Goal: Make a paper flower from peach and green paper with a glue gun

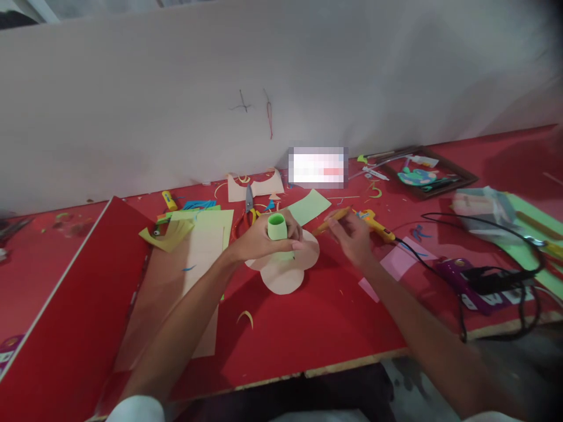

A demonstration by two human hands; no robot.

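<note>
My left hand (259,239) is wrapped round a light green paper tube (277,227) that stands upright with its open end up. Beneath the tube lies a cream paper flower shape (282,280) with rounded lobes, partly covered by that hand. In my right hand (353,233) is a thin orange-brown pencil (329,221), pinched between the fingers, its tip pointing left at the right side of the flower shape. Scissors (248,210) with orange and yellow handles rest just behind the left hand. A light green paper piece (310,207) lies behind both hands.
A yellow glue gun (377,226) with a black cord lies right of my right hand, near pink paper (402,261) and a purple power strip (470,281). Paper sheets (176,293) lie left, beside a raised red divider (74,310). A framed tray (457,173) sits far right.
</note>
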